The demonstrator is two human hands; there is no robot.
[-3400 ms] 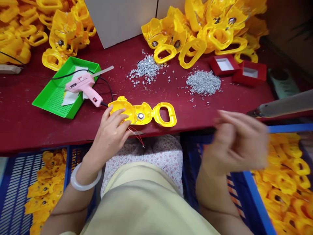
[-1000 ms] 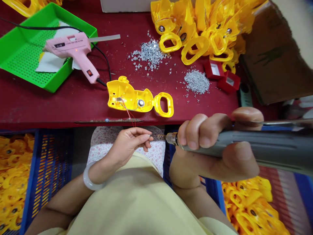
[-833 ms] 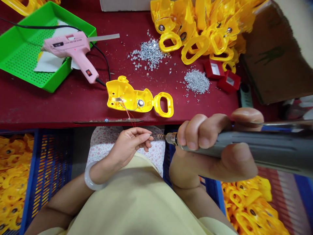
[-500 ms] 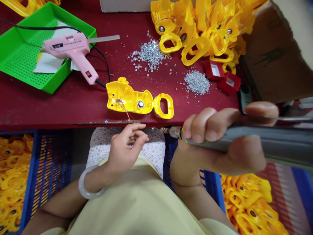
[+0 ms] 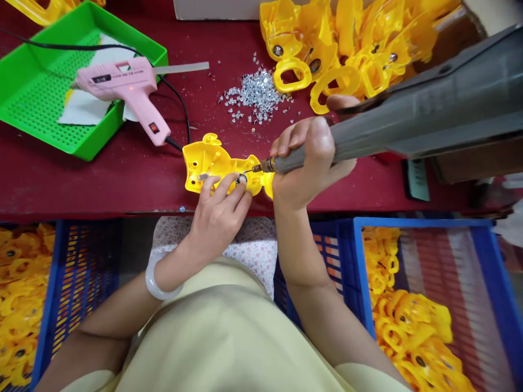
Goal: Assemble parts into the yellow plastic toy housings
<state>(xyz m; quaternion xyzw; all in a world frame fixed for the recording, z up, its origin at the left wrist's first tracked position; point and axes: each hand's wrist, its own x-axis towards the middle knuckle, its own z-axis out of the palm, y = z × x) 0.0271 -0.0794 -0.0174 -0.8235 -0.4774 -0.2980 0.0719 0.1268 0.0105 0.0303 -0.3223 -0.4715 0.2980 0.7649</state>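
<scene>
My right hand (image 5: 304, 177) is wrapped round a grey electric screwdriver (image 5: 412, 128), which slants down to the left. Its bit tip reaches the yellow plastic shell (image 5: 210, 158), right beside a round metal-rimmed part (image 5: 242, 179) that looks like a small speaker. The shell lies hollow side up near the table's front edge, its loop handle mostly hidden behind my right hand. My left hand (image 5: 218, 218) grips the shell's near edge, its bent fingertips inside by the round part and some wiring. Whether a screw sits on the bit is too small to tell.
Loose silver screws (image 5: 259, 95) lie behind the shell. A pink glue gun (image 5: 122, 84) rests across a green tray (image 5: 87, 149), its cord trailing near the shell. More yellow shells (image 5: 304, 35) are piled at the back. Blue crates (image 5: 357, 272) with yellow parts flank my lap.
My right hand has brought the screwdriver left and up over the table to the shell. My left hand has moved from the table edge onto the shell, its fingers now inside.
</scene>
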